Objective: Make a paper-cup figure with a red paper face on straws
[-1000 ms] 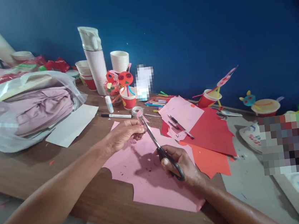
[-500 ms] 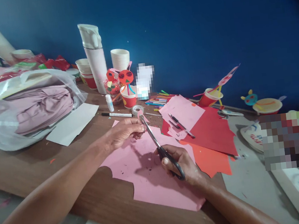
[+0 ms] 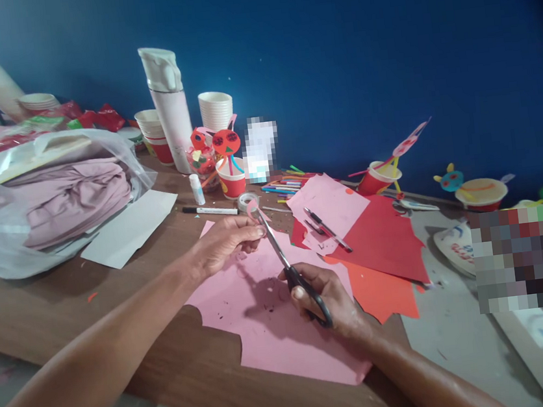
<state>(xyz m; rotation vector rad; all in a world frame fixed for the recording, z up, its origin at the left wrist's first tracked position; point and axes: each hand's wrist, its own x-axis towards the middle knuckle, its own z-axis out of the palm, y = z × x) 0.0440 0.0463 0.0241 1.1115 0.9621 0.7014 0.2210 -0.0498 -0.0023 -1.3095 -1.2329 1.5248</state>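
My left hand pinches a small piece of pink paper between thumb and fingers. In my right hand is a pair of scissors with black handles, its blades pointing up and away from me to the pink piece. The blade tips meet the paper beside my left fingertips. Below both hands lies a large sheet of pink paper with cut edges and dark marks. A roll of tape stands just behind the small piece, partly covered by it.
Red paper, orange paper and a pen lie to the right. Behind stand a glue stick, a marker, a cup with a paper face and a white flask. A plastic bag sits left.
The small pink piece shows a different shape at the blades, with a curved strip standing out above my fingers. Both hands stay in nearly the same place; the view has shifted slightly.
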